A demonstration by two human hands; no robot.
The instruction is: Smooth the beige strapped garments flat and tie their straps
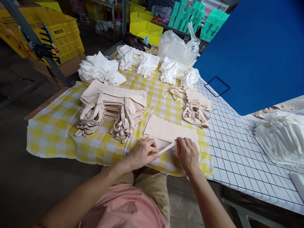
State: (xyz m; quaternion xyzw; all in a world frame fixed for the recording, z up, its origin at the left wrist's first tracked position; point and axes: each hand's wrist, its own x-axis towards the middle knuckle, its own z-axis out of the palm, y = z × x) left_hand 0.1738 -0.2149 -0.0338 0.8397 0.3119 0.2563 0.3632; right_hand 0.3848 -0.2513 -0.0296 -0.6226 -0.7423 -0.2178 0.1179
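A beige strap [168,147] runs between my two hands, just above the near edge of the table. My left hand [147,150] pinches its left end, fingers closed. The other end is gripped by my right hand [188,151], also closed. Under and behind them a flat beige garment piece [169,129] with a wavy top edge lies on the checked cloth. To the left stands a neat stack of beige strapped garments [114,101], their straps looped in bunches at the front. A looser heap of beige garments [196,106] lies to the right.
White garment bundles [148,61] and a white heap [98,68] sit at the back. Behind them is a clear plastic bag [177,47]. A blue panel [251,57] blocks the upper right; a white stack [282,136] is below it. Yellow crates [64,34] stand left.
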